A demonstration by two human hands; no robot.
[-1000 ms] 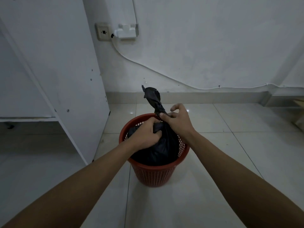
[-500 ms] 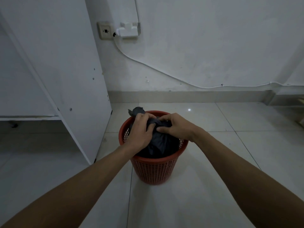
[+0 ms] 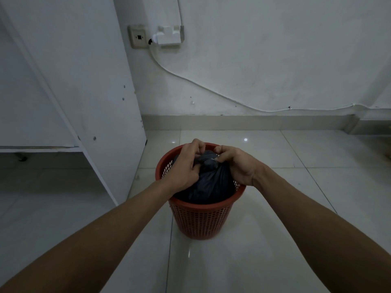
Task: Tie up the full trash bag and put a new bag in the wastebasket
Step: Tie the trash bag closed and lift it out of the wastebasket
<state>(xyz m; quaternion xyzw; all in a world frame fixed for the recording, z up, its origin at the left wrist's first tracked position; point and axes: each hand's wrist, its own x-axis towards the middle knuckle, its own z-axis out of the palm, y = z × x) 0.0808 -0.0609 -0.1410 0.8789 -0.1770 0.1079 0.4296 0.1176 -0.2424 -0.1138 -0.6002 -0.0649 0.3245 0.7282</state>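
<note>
Head view, looking down: my left hand (image 3: 185, 168) is curled round the gathered neck of the bag (image 3: 208, 185), fingers pinching the twisted plastic. My right hand (image 3: 238, 166) pinches the other side of the same bunch, and the two hands almost touch above it. I judge I am midway through the knot. The thing to do now is pull the two ends apart evenly and low, close to the bag's body, so the knot cinches down tight without tearing the thin film. The left should anchor while the right draws the tail through. I would press the air out first, or the knot may slip. The bag is black, matte and creased, bulging full. It sits inside the basket (image 3: 203, 220), a red perforated plastic one standing upright on the pale tiled floor (image 3: 211, 267) near the wall (image 3: 254, 70). No new bag is in sight.
</note>
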